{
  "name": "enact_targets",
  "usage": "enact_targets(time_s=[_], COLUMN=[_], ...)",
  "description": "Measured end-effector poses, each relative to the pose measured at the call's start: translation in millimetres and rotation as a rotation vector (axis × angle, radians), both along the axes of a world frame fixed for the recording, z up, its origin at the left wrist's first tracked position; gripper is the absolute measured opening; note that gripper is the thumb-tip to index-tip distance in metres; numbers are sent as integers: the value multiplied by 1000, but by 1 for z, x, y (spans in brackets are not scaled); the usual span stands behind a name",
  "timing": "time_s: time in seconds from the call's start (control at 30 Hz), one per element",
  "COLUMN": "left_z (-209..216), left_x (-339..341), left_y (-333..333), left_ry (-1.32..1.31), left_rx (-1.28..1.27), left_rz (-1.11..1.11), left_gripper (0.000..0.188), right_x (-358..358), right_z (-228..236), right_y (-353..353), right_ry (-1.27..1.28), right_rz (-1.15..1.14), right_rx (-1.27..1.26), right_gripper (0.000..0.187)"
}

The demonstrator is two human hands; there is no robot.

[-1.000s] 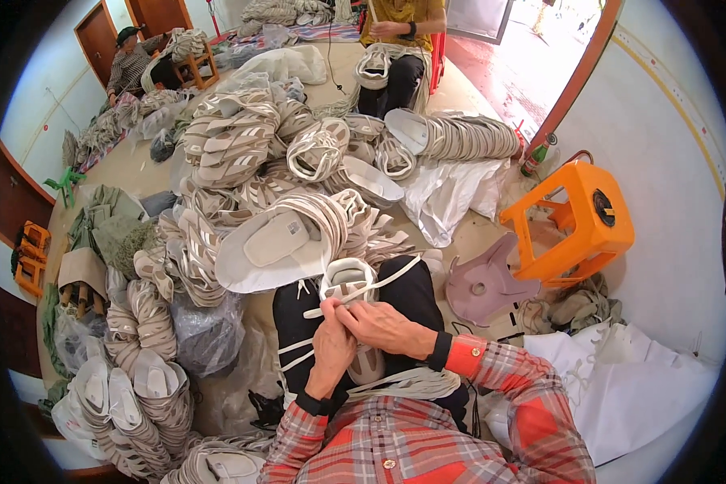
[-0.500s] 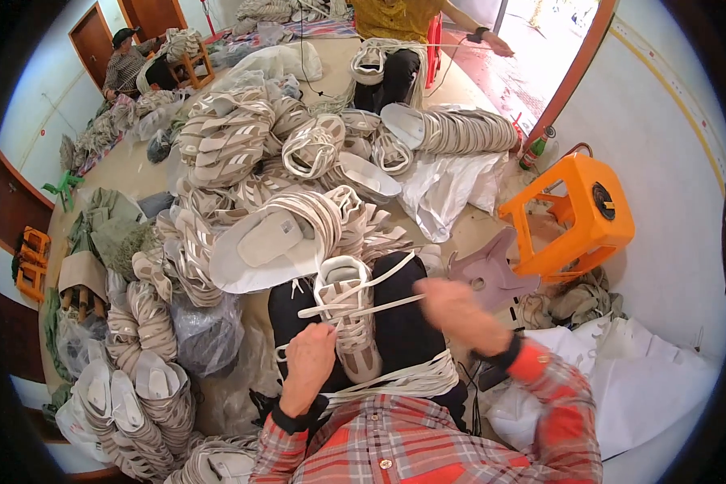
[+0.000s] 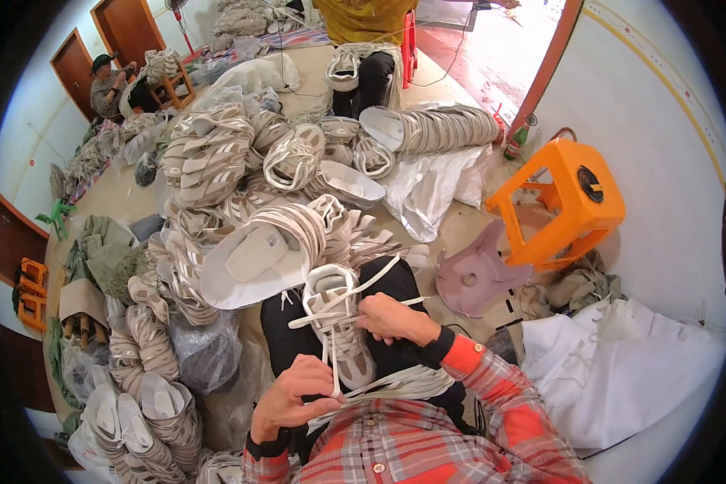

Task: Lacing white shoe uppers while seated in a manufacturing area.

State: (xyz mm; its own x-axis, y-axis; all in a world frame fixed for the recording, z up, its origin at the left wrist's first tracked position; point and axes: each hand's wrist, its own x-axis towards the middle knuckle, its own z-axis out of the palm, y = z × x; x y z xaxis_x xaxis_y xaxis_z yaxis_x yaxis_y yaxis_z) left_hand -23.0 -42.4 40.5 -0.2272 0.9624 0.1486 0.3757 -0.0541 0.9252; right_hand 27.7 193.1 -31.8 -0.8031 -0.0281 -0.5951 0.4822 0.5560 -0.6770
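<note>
Both hands regrip the lace (image 3: 343, 297) (shoe (image 3: 340, 327) on lap).

A shoe-making workshop with a bare floor (image 3: 121, 194): heaps of pale shoe uppers (image 3: 218, 153) cover it, and more are stacked in rows (image 3: 452, 127) beyond the heaps. Right of them stands an orange stool (image 3: 569, 202). Other workers (image 3: 109, 81) sit behind the heaps, near brown doors (image 3: 129, 28).

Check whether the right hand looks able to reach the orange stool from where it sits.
Probably not without leaning: the right hand is on the shoe in the lap, and the orange stool stands well off to the right.
</note>
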Motion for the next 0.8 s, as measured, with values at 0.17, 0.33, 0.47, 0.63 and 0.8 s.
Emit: enact_targets(time_s=[0.17,0.33,0.47,0.63,0.8], left_z=[-21,-45,-79,-86,-78], left_x=[5,-3,7,57,53], left_y=[-16,13,67,87,57], left_ry=[126,110,373,386,122], left_rx=[-543,-243,-46,-68,-73], left_rz=[441,599,427,102,476], left_gripper=[28,36,30,16,21], right_x=[56,200,233,227,85], right_z=[26,35,48,11,6], right_y=[43,196,227,236,47], right_ry=[215,539,964,1136,716], right_rz=[-220,-812,-1466,-1647,-719], right_rx=[122,653,-267,-48,-235], right_gripper=[17,22,25,27,13])
